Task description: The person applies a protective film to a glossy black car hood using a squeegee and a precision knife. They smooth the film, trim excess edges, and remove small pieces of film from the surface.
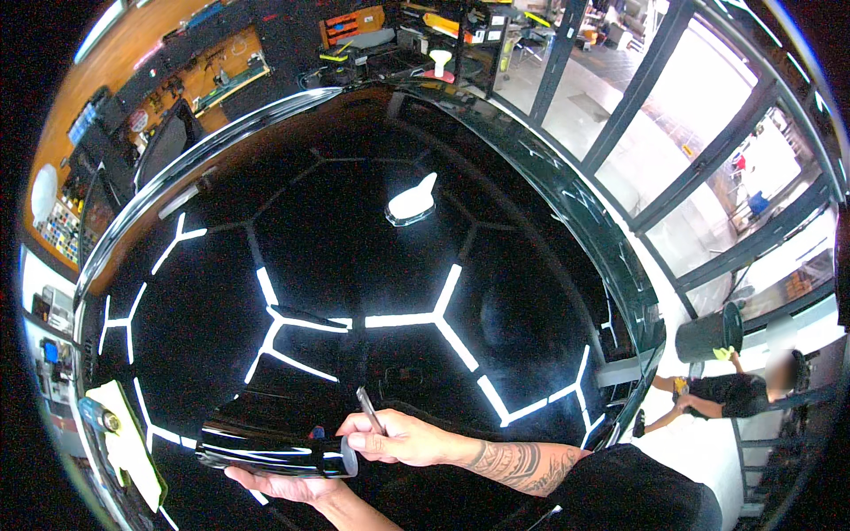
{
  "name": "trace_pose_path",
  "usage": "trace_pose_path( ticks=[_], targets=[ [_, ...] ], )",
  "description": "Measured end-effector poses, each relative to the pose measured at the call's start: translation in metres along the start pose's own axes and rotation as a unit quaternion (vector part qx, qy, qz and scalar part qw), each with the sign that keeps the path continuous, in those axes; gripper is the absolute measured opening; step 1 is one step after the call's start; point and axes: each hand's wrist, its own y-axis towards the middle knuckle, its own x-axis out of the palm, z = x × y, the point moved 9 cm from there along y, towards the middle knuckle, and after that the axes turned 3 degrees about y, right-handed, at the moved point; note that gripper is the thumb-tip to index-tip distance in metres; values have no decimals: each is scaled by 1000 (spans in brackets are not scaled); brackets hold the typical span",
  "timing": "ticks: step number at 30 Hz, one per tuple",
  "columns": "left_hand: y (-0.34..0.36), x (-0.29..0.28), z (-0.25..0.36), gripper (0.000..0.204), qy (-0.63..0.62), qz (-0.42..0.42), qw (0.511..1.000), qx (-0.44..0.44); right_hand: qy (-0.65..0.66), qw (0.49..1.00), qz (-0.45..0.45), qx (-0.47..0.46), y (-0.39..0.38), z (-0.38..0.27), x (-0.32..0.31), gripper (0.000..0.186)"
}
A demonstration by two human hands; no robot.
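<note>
My left hand (266,482) supports from below a glossy black roll of film (270,451), lying crosswise above a curved, shiny black car panel (345,230). My right hand (390,435) is closed on a slim dark pen-like tool (368,407), held upright, with its fingers at the roll's right end. Bright hexagonal light strips are reflected across the panel. A small white fin-shaped piece (409,202) stands farther up on it. At the left lie a pale cloth (133,460) and a small blue bottle (99,414).
A co-worker in a dark shirt (726,394) is at the lower right, holding a yellow cloth (723,353) near a black bin (708,333). Tool shelves (221,62) and a cluttered workbench (381,57) line the back. Glass doors (664,124) run along the right.
</note>
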Motion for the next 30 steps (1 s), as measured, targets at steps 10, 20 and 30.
trace_pose_path(
  ticks=[10, 20, 30],
  targets=[
    [-14, -1, -25, 72, 171, 169, 971, -5, -405, 862, 191, -236, -11, -12, -5, 17],
    [-8, -3, -29, 70, 291, 257, 921, 6, -306, 924, 199, -112, -4, -10, -20, 11],
    [1, 9, -36, 62, 330, 276, 898, -99, -376, 873, 124, -285, -18, -41, 9, 24]
  ],
)
